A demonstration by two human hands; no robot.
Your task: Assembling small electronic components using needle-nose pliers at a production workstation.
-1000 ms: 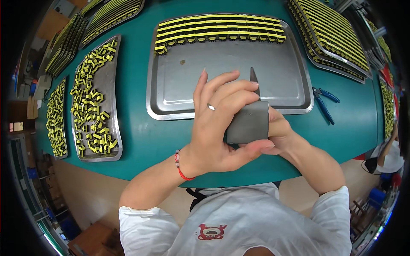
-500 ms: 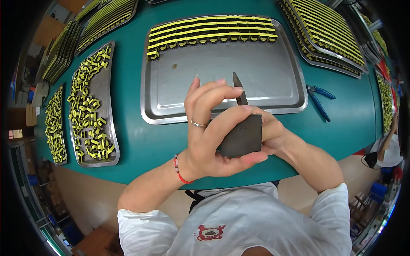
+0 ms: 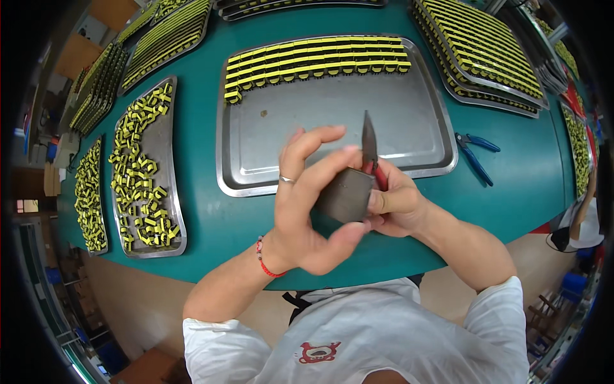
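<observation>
cradling a dark grey block (image 3: 346,195) in the left hand (image 3: 297,219), index finger along the upper edge, thumb near the lower corner, other fingers spread fairly wide; gripping red-handled pliers (image 3: 370,153) in the right hand (image 3: 403,208), narrowly curled, tip pointing toward the far edge of the counter (image 3: 524,176). keeping the block raised, in view between the near rim of the metal tray (image 3: 307,115) and the near edge of the counter.

risking, by the look of it, a dropped block, because of a light fingertip hold on smooth-looking faces. risking also a pricked left finger, owing to a pointed tip so near. possibly knocking the rows of yellow-and-black parts (image 3: 316,59), along the tray's far edge, out of line after a fall forward; less likely to disturb the blue-handled cutters (image 3: 476,161), lying just beside the tray's right rim.

differing from half a second ago: now turning the block askew, now showing the pliers' red handle, hidden then.
</observation>
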